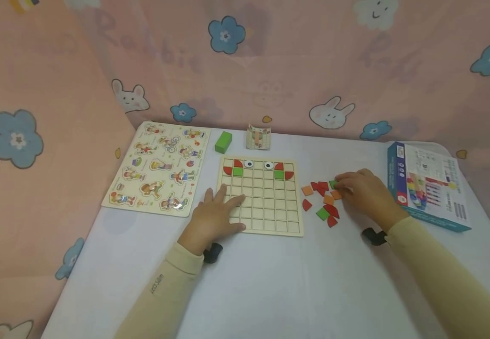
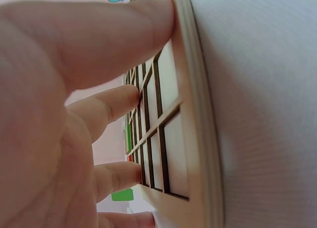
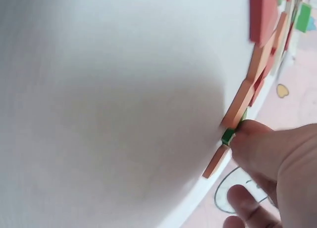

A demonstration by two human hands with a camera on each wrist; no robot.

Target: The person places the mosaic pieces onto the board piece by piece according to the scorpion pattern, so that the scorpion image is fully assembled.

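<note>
Right grip [image 3: 285, 158] apparently against green tile [image 3: 228, 136]

Faintly, "Rabbi…" spreads across the pink backdrop [image 1: 287, 75]! The left sleeve [image 1: 164, 294] seemingly reads "Let's Slim"; the box's [image 1: 437, 188] print blurs.

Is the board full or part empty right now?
Part empty: pieces sit in the top two rows of the board; visible squares below are bare.

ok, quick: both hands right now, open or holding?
Left hand: open, spread on the grid board.
Right hand: at a green piece; can't tell whether it's pinched.
</note>
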